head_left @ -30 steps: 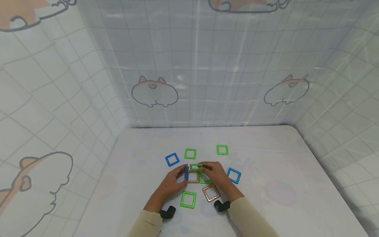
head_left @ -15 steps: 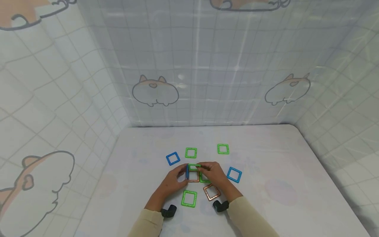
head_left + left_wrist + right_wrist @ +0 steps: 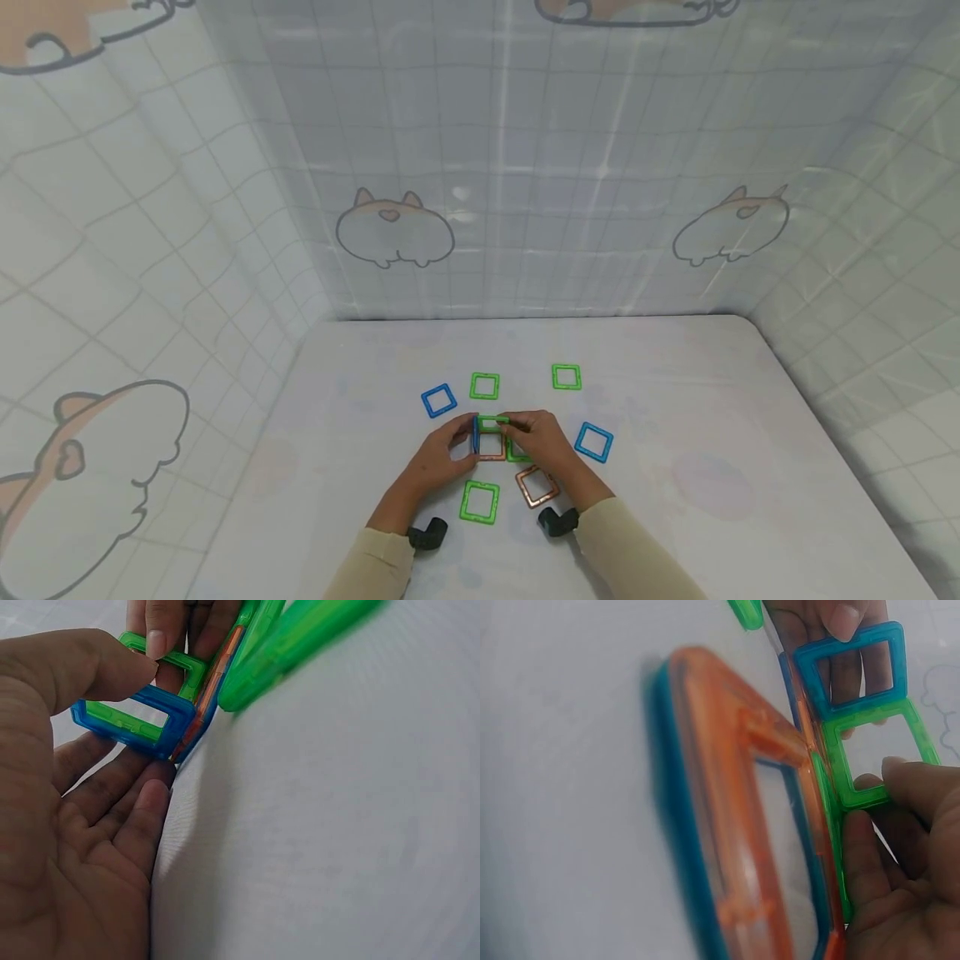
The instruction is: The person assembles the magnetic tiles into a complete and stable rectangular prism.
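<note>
The left hand (image 3: 435, 460) holds a blue square (image 3: 476, 436) between its thumb and fingers, spread wide, and the square stands up at the left edge of the flat orange square (image 3: 492, 457). The right hand (image 3: 551, 442) pinches a green square (image 3: 492, 418) standing at the orange square's far edge, touching the blue one.

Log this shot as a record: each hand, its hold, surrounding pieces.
Left hand: holds upright blue piece
Right hand: pinches upright green piece
Contact: adjoining edges appear to meet
Flat between hands: middle orange piece
Right of that: flat green piece, partly hidden
Beyond hands: far-left blue piece; back green piece; far-right green piece
Farther right: outer blue piece
Front: near green piece; near orange piece
</note>
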A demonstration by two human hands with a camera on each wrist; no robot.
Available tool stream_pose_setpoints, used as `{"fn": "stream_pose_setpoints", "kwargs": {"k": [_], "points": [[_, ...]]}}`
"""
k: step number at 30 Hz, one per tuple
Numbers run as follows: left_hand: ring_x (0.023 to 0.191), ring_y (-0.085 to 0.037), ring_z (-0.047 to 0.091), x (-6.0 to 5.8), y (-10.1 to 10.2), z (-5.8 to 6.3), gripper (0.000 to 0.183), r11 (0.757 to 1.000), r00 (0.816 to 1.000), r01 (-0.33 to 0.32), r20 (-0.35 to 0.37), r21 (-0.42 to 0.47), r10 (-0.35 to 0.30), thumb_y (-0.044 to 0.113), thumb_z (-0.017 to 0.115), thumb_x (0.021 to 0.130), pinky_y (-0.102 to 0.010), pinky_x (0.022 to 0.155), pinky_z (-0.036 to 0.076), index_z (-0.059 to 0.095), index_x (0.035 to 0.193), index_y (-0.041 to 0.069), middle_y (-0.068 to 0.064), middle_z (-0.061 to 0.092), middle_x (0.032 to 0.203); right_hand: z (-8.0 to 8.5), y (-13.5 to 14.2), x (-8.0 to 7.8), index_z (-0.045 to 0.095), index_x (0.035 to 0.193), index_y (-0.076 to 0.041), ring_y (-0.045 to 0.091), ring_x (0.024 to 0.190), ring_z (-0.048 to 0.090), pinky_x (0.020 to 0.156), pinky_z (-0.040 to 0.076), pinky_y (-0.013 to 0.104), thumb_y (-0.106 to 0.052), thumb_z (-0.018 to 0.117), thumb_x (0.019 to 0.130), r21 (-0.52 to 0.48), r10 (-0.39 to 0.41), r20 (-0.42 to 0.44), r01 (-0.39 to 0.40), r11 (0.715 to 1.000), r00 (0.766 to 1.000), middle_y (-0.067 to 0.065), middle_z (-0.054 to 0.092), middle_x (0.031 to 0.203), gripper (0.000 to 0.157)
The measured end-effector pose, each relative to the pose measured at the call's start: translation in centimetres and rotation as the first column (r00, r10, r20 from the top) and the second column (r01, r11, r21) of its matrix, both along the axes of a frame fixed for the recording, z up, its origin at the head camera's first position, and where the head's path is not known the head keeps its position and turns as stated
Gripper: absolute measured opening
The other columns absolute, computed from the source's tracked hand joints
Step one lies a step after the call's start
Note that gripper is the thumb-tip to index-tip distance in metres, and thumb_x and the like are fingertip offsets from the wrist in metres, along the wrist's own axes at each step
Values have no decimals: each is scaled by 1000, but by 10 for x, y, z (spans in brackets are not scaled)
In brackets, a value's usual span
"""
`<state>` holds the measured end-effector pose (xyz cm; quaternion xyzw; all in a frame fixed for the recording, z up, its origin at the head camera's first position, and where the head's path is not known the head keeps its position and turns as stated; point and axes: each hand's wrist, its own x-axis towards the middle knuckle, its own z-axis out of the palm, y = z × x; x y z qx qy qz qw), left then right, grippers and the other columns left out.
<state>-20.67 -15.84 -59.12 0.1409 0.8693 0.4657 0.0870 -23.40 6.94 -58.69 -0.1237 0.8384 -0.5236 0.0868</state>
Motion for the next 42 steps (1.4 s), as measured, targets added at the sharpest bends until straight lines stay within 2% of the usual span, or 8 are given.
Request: {"fn": "stream_pose_setpoints", "kwargs": {"k": [12, 21, 27, 37, 42], "points": [[137, -18, 49, -2, -1, -3, 72, 999, 1000, 25, -14, 40, -24, 17, 74, 86, -27, 112, 43, 41, 151, 17, -3, 53, 146, -3, -1, -1, 76, 117, -26, 15, 121, 62, 103, 52, 44, -32, 70, 94, 41, -35, 19, 34, 999, 999, -9, 71, 119, 24], [138, -18, 48, 1, -2, -4, 72, 1000, 1000, 4, -9, 26, -4, 20, 74, 86, -30, 112, 43, 42, 150, 18, -2, 52, 147, -3, -3, 0, 75, 117, -26, 15, 123, 60, 105, 51, 43, -32, 68, 95, 23, -22, 37, 21, 1000, 999, -9, 70, 122, 24], [139, -18, 47, 2, -2, -5, 71, 1000, 1000, 14, -28, 16, -13, 21, 73, 87, -29, 112, 42, 42, 151, 18, -2, 51, 148, -2, -3, 2, 74, 120, -28, 17, 125, 59, 106, 50, 45, -34, 68, 95, 25, -48, 44, 47, 999, 998, -10, 69, 123, 27], [139, -16, 46, 2, 1, -4, 74, 999, 1000, 20, -25, 32, -19, 24, 75, 87, -28, 112, 42, 40, 152, 18, -1, 50, 148, -5, 0, 2, 75, 115, -31, 14, 119, 63, 102, 53, 45, -37, 69, 94, 50, -55, 32, 53, 997, 998, -13, 71, 117, 23], [138, -18, 47, 2, 1, -1, 75, 999, 1000, 6, -15, 39, -6, 23, 75, 86, -30, 113, 42, 41, 152, 17, -3, 51, 148, -1, -1, 3, 73, 121, -26, 16, 121, 61, 104, 51, 45, -33, 68, 95, 23, -51, 45, 50, 998, 998, -10, 70, 120, 27]]}}
